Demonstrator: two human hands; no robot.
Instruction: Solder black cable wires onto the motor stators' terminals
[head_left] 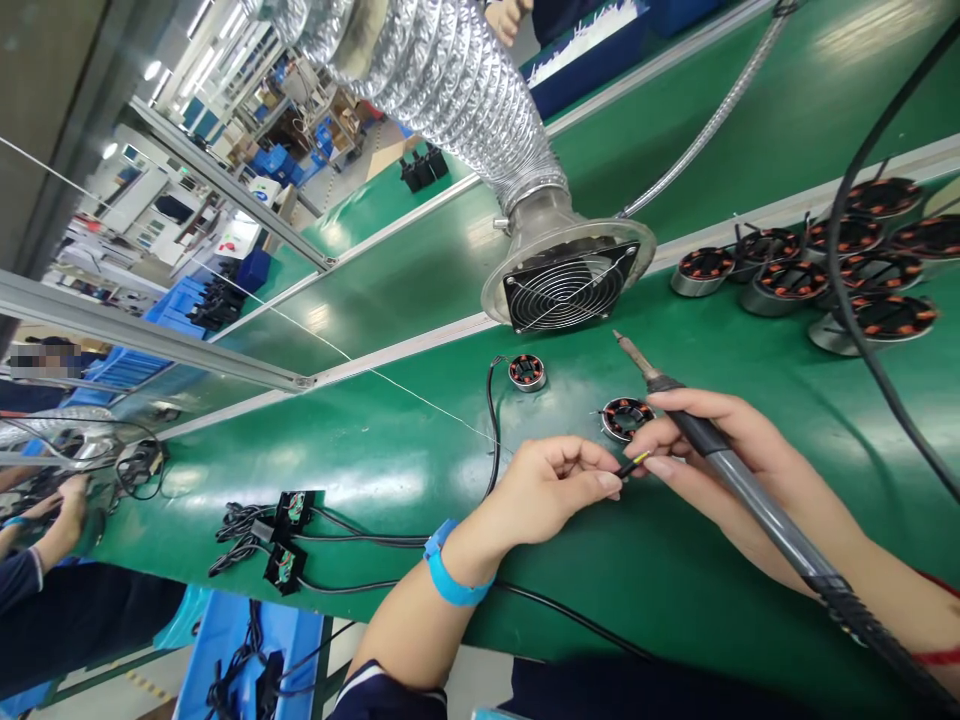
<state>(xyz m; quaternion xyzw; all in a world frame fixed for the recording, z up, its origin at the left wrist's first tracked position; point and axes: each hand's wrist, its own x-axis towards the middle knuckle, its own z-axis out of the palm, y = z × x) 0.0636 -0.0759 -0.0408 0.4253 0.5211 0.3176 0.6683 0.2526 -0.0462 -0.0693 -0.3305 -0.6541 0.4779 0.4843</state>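
Note:
My left hand [551, 490] pinches the end of a black cable [628, 467], where thin coloured wires, one of them yellow, stick out. In my right hand [750, 470] a soldering iron [750, 480] lies across the fingers, its tip pointing up and away from me. The thumb and a finger of that hand also close in at the bare wire ends; whether they grip them is unclear. Just beyond my fingertips a round motor stator [626, 418] with copper windings rests on the bench. Another stator [527, 372], joined to a black cable [493, 420], sits further left.
A fume extractor with a fan grille [571, 290] hangs from a silver duct [457, 90] over the bench [405, 430]. Several stators [795, 285] stand back right, behind a hanging black cord [840, 250]. Circuit boxes [289, 540] lie left. A co-worker's hand [71, 505] is far left.

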